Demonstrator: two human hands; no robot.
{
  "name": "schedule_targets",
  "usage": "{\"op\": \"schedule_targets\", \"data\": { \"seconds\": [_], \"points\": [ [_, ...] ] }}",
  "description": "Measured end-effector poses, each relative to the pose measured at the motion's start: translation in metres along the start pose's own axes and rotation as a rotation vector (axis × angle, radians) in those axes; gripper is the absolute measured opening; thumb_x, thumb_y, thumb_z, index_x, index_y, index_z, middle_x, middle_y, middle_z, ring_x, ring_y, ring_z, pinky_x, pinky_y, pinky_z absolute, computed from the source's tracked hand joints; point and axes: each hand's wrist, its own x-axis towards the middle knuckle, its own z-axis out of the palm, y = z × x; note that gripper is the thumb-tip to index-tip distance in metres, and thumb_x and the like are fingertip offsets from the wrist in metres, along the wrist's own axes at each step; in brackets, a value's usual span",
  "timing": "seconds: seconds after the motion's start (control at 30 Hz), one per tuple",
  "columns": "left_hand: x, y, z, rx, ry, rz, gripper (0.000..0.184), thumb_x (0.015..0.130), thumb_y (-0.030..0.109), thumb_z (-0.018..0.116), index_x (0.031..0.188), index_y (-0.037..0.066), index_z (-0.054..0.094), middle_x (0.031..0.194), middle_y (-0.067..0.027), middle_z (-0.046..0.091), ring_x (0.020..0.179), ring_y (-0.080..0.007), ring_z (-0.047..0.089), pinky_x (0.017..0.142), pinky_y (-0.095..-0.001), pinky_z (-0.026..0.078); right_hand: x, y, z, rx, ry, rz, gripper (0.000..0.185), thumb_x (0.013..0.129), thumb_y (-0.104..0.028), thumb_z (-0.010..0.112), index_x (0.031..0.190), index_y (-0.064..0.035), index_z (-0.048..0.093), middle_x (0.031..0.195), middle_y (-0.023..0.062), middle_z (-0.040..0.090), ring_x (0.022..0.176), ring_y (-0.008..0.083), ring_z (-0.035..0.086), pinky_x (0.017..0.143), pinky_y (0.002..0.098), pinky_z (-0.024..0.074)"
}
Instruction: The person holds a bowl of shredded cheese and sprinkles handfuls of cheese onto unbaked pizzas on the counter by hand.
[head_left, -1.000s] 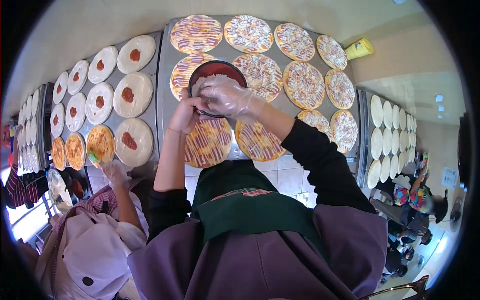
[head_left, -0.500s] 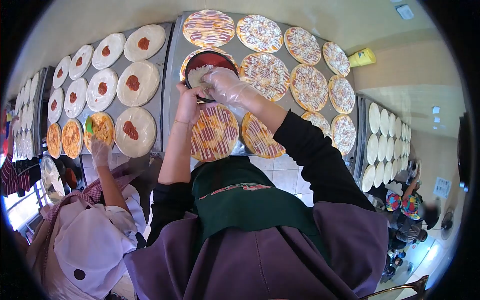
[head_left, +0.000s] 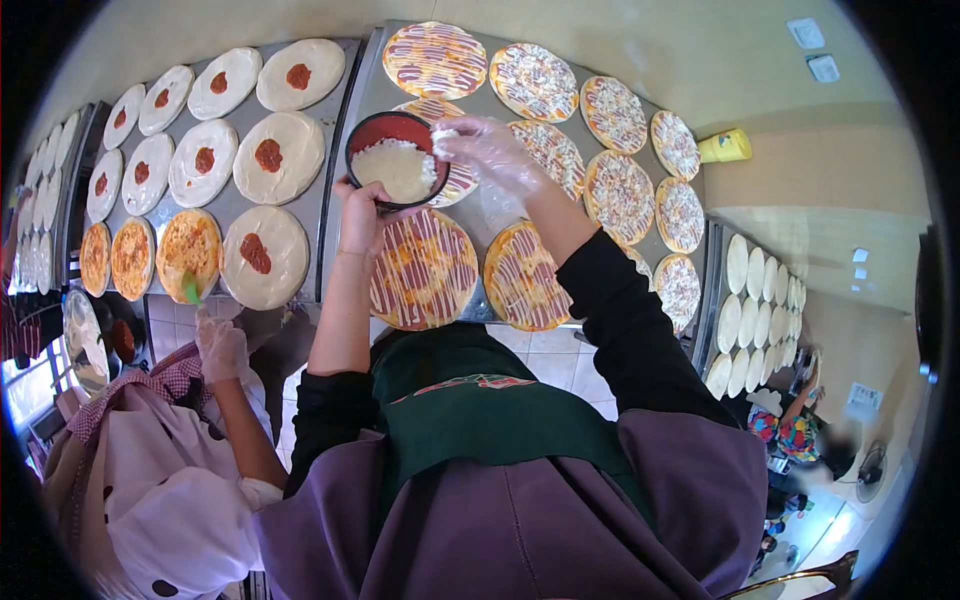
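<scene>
The left hand (head_left: 363,215) grips a bowl (head_left: 395,127) over the tray (head_left: 373,90), the gloved right hand (head_left: 494,153) pinches white shreds (head_left: 440,140) beside it, and sprinkled pizzas (head_left: 620,190) lie rightward, unsprinkled striped pizzas (head_left: 425,272) leftward.

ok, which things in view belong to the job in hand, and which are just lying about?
In the job:
- bowl, in the left hand
- white shreds, pinched by the gloved right hand
- striped pizzas
- white-topped pizzas

Apparently just there:
- yellow container, by the pizzas
- fan, background
</scene>
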Motion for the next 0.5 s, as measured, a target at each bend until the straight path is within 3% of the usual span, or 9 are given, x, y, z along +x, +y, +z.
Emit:
{"op": "schedule_targets", "data": {
  "seconds": [0.17,0.27,0.33,0.37,0.43,0.5],
  "points": [
    [-0.023,0.015,-0.016,0.017,0.054,0.072,0.063,0.07,-0.001,0.043,0.125,0.01,0.015,0.121,-0.0192,0.04,0.099,-0.039,0.057,0.069,-0.0487,0.059,0.02,0.026,-0.045,-0.2,0.115,-0.037,0.043,0.074,-0.004,0.073,0.113,0.006,0.058,0.093,0.0087,0.065,0.081,0.0139,0.061,0.073,0.0245,0.0494],
    [-0.035,0.016,-0.037,-0.048,-0.013,0.074,0.067,0.069,0.0,0.041,0.131,0.012,0.02,0.129,-0.0187,0.038,0.11,-0.038,0.052,0.071,-0.0492,0.059,0.03,0.039,-0.065,-0.349,0.173,-0.021,0.044,0.069,-0.008,0.075,0.11,-0.0001,0.062,0.091,0.0108,0.066,0.081,0.0151,0.063,0.073,0.0258,0.0493],
    [-0.052,0.018,-0.039,-0.075,0.014,0.083,0.068,0.068,0.0,0.041,0.132,0.012,0.022,0.131,-0.0173,0.038,0.112,-0.0374,0.051,0.072,-0.0498,0.058,0.032,0.037,-0.067,-0.897,0.283,-0.075,0.036,0.072,-0.005,0.07,0.107,-0.0019,0.064,0.091,0.0079,0.064,0.077,0.0107,0.06,0.069,0.024,0.0474],
    [-0.06,0.019,-0.04,-0.094,0.037,0.09,0.07,0.068,-0.001,0.041,0.134,0.013,0.023,0.133,-0.0159,0.037,0.114,-0.0368,0.05,0.073,-0.0504,0.058,0.035,0.036,-0.067,-0.9,0.276,-0.073,0.036,0.072,-0.005,0.07,0.107,-0.0019,0.064,0.091,0.0079,0.064,0.077,0.0107,0.06,0.069,0.024,0.0474],
    [-0.072,0.017,-0.045,-0.083,0.069,0.08,0.072,0.068,0.0,0.04,0.136,0.015,0.023,0.134,-0.0136,0.037,0.114,-0.0366,0.05,0.075,-0.052,0.057,0.04,0.029,-0.062,-0.961,0.347,0.067,0.034,0.065,-0.017,0.074,0.097,-0.0104,0.07,0.093,0.0153,0.065,0.083,0.0226,0.064,0.077,0.0309,0.0487],
    [-0.083,0.014,-0.048,-0.159,0.037,0.15,0.067,0.068,-0.004,0.04,0.13,0.012,0.02,0.123,-0.0163,0.042,0.096,-0.0322,0.059,0.067,-0.0458,0.059,0.064,0.053,-0.084,-0.99,0.343,-0.006,0.031,0.067,-0.018,0.073,0.097,-0.0099,0.07,0.094,0.0154,0.065,0.085,0.024,0.064,0.079,0.0322,0.0483]
  ]
}}
